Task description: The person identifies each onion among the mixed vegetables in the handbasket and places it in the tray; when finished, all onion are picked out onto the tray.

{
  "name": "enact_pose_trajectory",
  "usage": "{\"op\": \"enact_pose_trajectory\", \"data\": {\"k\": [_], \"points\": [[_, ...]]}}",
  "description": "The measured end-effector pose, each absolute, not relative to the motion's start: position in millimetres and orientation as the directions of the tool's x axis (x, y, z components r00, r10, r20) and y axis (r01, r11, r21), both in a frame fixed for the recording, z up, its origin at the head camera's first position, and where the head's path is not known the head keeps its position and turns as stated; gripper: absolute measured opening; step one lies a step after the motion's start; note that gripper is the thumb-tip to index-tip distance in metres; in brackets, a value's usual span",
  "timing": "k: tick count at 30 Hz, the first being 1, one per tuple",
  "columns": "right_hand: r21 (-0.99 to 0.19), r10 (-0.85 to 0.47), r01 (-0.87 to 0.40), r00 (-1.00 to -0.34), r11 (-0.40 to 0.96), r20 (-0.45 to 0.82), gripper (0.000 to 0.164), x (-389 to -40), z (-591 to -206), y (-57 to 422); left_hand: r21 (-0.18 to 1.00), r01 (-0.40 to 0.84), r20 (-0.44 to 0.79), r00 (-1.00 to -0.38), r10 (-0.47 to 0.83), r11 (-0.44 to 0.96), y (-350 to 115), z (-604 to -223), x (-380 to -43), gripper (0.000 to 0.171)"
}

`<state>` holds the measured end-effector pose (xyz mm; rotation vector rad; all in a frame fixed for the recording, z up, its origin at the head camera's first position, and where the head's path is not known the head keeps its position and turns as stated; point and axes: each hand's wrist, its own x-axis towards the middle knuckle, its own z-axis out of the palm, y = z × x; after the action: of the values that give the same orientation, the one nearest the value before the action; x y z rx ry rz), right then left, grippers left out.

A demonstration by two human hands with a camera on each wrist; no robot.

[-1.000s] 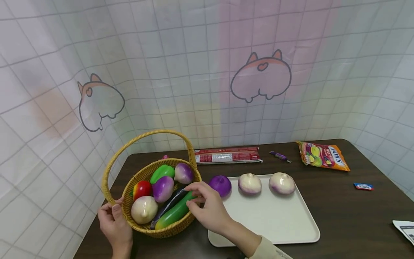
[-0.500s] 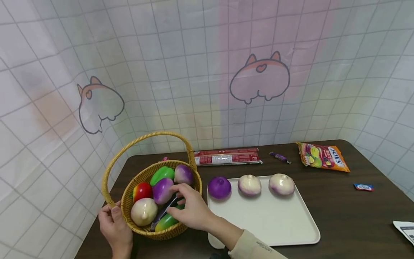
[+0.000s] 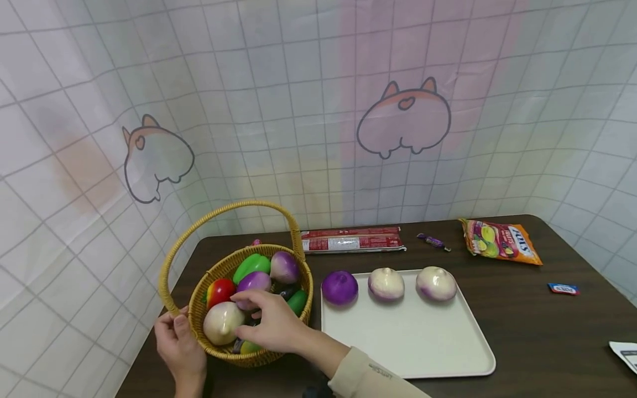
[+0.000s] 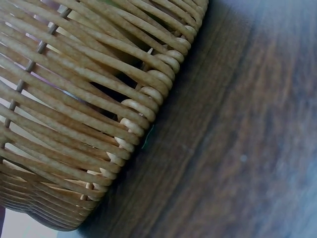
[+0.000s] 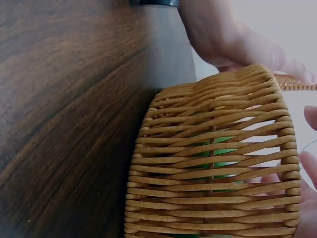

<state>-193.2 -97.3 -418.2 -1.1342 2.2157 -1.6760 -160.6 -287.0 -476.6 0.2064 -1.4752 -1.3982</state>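
On the left of the table stands a yellow woven basket [image 3: 249, 359] with a tall hoop handle. My left hand [image 3: 181, 348] grips its left rim at the foot of the handle, thumb in front. My right hand [image 3: 276, 323] hovers over the basket, fingers loosely bent and thumb apart, with the tips right at a white turnip [image 3: 222, 326]. Also inside are a purple-and-white turnip [image 3: 255, 281], another turnip [image 3: 285, 267], a green pepper [image 3: 251, 267], a red-and-yellow fruit [image 3: 220, 291], a dark eggplant [image 3: 286, 291] and a cucumber [image 3: 297, 302]. The right hand partly hides those last two.
Right of the basket lies a white tray [image 3: 408, 348] bearing a purple onion [image 3: 340, 288] and two pale turnips along its back. Behind are a red packet [image 3: 353, 240], a purple-wrapped candy [image 3: 433, 241] and a candy bag [image 3: 500, 241]. A blue wrapper [image 3: 563, 288] lies far right.
My right hand has moved left across the basket, from above the cucumber to beside the white turnip, uncovering the cucumber's far end. The left hand and basket have stayed in place.
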Motion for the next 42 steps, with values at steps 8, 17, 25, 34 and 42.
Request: {"op": "enact_pose_trajectory", "data": {"k": [8, 17, 25, 34, 42], "points": [[-0.804, -0.685, -0.564, -0.661, 0.186, 0.305, 0.054, -197.5, -418.7, -102.6, 0.814, 0.502, 0.534, -0.449, -0.716, 0.292, -286.2, -477.0, -161.7, 0.010], [-0.692, -0.749, -0.645, -0.622, 0.325, 0.228, 0.069, -198.2, -413.9, -110.1, 0.816, 0.515, 0.521, -0.458, -0.720, 0.263, -289.3, -477.9, -160.6, 0.017], [-0.668, -0.789, -0.659, -0.590, 0.346, 0.173, 0.077, -204.8, -415.7, -114.8, 0.821, 0.510, 0.515, -0.467, -0.719, 0.257, -287.7, -476.8, -160.8, 0.010], [-0.671, -0.797, -0.651, -0.587, 0.356, 0.146, 0.079, -208.4, -414.3, -118.4, 0.819, 0.499, 0.527, -0.457, -0.717, 0.283, -289.0, -476.8, -162.4, 0.013], [-0.614, -0.783, -0.664, -0.612, 0.427, 0.117, 0.077, -205.7, -415.9, -121.9, 0.827, 0.476, 0.523, -0.462, -0.716, 0.298, -288.6, -477.6, -161.3, 0.028]]}}
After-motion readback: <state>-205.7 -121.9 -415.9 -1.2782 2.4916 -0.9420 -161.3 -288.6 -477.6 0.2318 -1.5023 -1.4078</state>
